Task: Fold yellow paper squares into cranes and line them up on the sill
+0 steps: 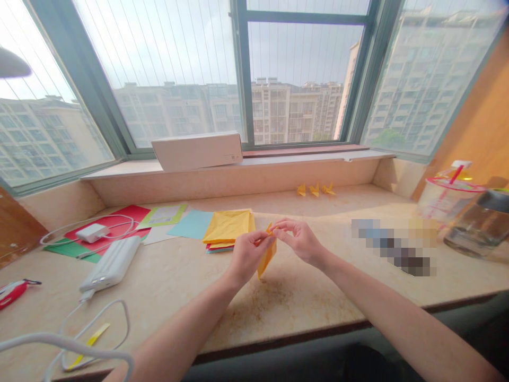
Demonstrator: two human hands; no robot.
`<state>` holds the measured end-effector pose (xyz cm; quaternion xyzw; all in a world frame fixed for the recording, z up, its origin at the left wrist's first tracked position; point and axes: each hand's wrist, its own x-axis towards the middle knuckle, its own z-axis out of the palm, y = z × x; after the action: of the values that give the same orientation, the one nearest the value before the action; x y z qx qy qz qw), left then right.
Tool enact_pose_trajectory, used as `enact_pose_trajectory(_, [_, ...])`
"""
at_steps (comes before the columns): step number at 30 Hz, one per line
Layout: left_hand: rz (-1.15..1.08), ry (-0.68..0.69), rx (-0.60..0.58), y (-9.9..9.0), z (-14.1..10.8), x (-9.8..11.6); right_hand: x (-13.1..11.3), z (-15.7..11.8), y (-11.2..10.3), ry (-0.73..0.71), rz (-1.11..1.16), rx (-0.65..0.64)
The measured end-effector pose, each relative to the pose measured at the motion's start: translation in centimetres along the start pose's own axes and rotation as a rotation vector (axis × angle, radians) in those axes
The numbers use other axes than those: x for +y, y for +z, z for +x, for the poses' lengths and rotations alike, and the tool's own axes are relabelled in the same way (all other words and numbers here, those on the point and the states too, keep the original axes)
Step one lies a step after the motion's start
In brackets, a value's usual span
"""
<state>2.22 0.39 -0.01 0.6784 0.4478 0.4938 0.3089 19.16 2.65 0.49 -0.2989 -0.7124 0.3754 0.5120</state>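
Between my two hands, just above the stone sill, is a folded piece of yellow paper. My left hand pinches it near its top from the left. The fingertips of my right hand close on its upper tip from the other side. Its lower point hangs down below my left hand, and the fingers partly hide the upper folds. Close behind my left hand lies a stack of yellow paper, with red and blue sheets showing underneath. Three small yellow origami cranes stand in a row farther back.
Coloured sheets, among them a light blue one, lie left of the stack. A white power bank with cables is nearer. A white box rests on the window ledge. At right stand a plastic cup and a glass bottle.
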Motion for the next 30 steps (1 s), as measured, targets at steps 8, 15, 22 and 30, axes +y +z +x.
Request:
enact_pose_trajectory(8, [0.073,0.000,-0.002,0.16,-0.10,0.05,-0.09,-0.06,-0.01,-0.008,-0.091,0.030])
enact_pose_trajectory(15, [-0.049,-0.043,-0.069,0.16,-0.13,0.57,0.35,-0.13,-0.17,0.058,-0.180,0.157])
enact_pose_trajectory(22, [-0.241,-0.164,-0.125,0.38,-0.18,0.68,0.34,0.21,-0.33,0.145,-0.056,0.232])
enact_pose_trajectory(30, [-0.340,-0.158,-0.004,0.36,0.35,-0.27,-0.20,0.29,-0.51,0.158,0.111,-0.077])
